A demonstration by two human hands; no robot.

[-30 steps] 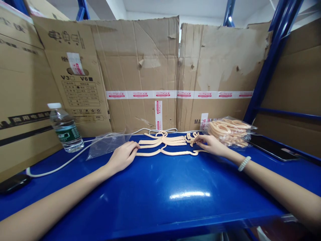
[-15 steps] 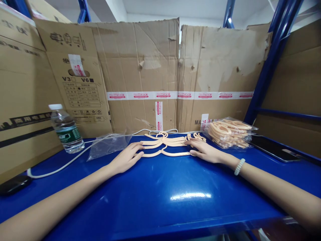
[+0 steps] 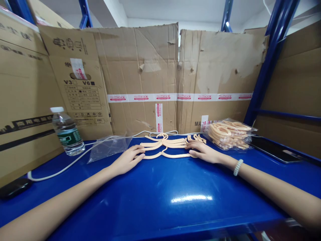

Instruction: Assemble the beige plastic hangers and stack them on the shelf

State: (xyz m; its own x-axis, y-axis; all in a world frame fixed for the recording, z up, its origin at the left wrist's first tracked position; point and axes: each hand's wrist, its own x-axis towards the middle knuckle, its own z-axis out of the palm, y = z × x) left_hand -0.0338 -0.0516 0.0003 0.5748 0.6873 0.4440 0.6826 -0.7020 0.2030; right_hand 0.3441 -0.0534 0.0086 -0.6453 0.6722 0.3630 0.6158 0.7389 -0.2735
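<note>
Several thin peach plastic hangers [image 3: 165,146] lie in a flat stack on the blue shelf [image 3: 160,194], hooks pointing away from me. My left hand [image 3: 127,158] lies flat at the stack's left end, fingers stretched out and touching the hangers. My right hand [image 3: 204,151] rests flat at the right end, fingers extended against the hanger arms; a white bead bracelet [image 3: 237,167] circles that wrist. Neither hand grips anything. A few small peach pieces [image 3: 199,137] lie just beyond my right hand.
An empty clear plastic bag [image 3: 109,146] lies left of the hangers. A bagged bundle of more hangers [image 3: 229,134] sits at the right, a tablet [image 3: 272,149] beyond it. A water bottle [image 3: 66,131], white cable [image 3: 65,163] and dark phone [image 3: 13,187] are left. Cardboard walls [image 3: 150,77] enclose the back.
My right hand has gone from pinching at the small pieces to lying flat on the hangers' right end. My left hand's fingers have straightened at the left end. The view has tilted slightly.
</note>
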